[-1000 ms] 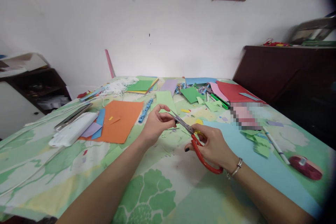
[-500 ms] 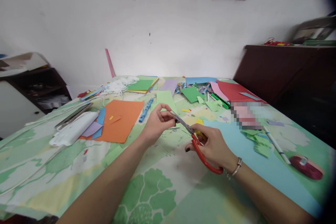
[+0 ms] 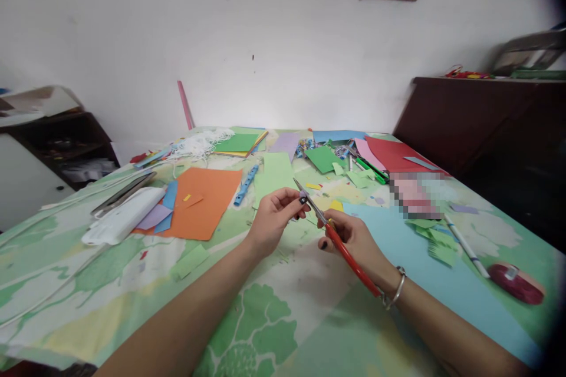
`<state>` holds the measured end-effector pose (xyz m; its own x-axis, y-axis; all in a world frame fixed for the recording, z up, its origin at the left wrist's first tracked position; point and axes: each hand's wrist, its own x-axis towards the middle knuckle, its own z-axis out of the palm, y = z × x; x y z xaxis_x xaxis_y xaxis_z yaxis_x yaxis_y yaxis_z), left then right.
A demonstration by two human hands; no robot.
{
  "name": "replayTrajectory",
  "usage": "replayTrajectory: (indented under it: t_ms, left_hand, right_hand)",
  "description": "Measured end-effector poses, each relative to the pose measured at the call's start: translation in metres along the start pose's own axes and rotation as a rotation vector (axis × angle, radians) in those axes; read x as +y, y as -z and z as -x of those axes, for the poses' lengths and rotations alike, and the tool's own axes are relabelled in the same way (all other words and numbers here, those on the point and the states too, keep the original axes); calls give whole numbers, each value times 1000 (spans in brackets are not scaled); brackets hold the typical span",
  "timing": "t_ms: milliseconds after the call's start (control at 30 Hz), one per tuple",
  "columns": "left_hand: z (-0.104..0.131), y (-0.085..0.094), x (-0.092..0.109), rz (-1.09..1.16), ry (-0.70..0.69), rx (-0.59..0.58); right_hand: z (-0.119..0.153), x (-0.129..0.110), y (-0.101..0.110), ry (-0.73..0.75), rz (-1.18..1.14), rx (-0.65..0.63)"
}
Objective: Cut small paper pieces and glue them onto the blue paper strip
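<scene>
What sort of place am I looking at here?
Probably a craft corner in someone's home: the right hand holds red-handled scissors, orange paper lies to the left, and a flower-patterned tablecloth is spread underneath.

the near middle of the surface [image 3: 305, 312] lies open for passage; scissors [image 3: 347, 251] slant across just beyond, a red computer mouse [image 3: 515, 283] and white pen [image 3: 466, 246] obstruct the right, a white plastic device [image 3: 124, 217] the left.

Forearms [image 3: 198, 300] angled inward; left hand [image 3: 279, 218] pinching, right hand [image 3: 354, 241] curled in grip, just beside
</scene>
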<state>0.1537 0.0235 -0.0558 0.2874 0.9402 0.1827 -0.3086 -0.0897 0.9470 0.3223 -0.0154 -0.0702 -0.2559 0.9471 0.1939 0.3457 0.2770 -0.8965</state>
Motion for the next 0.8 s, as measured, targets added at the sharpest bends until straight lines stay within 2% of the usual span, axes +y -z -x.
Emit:
replayTrajectory:
  t_ms: [533,800]
  left_hand:
    - [1,-1,3,-47,-14,21]
    - [-4,9,7,-146,-34,-46]
  right_hand:
    - [2,0,-1,16,87,17]
    - [1,-1,5,33,189,21]
